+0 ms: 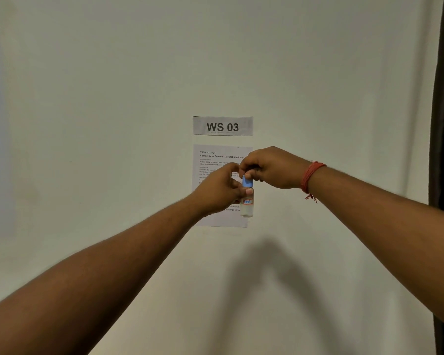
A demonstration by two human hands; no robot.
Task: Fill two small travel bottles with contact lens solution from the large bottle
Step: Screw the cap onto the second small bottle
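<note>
Head view: both arms reach out toward a pale wall, and the hands meet a little to the 4 o'clock side of the picture's centre. The left hand [219, 190] has its grip closed round the upper body of a small travel bottle [247, 204], thumb pressed just under the neck. The bottle stands upright, its long axis running 12 to 6, with pale liquid showing low in its clear body. The right hand [269, 167] comes in from 3 o'clock, and its grip is a narrow pinch on the blue cap [247, 181], which sits at 12 o'clock on the bottle.

The cap lies straight above the left grip on the bottle's axis, so a turn about that axis is what counts; whether it goes on or off I cannot tell. The right hand is nearer the cap.

Behind the hands hang a "WS 03" sign [222, 126] and a printed task sheet [215, 160]. A red thread band [312, 175] circles the right wrist. No large bottle or bench is in view.
</note>
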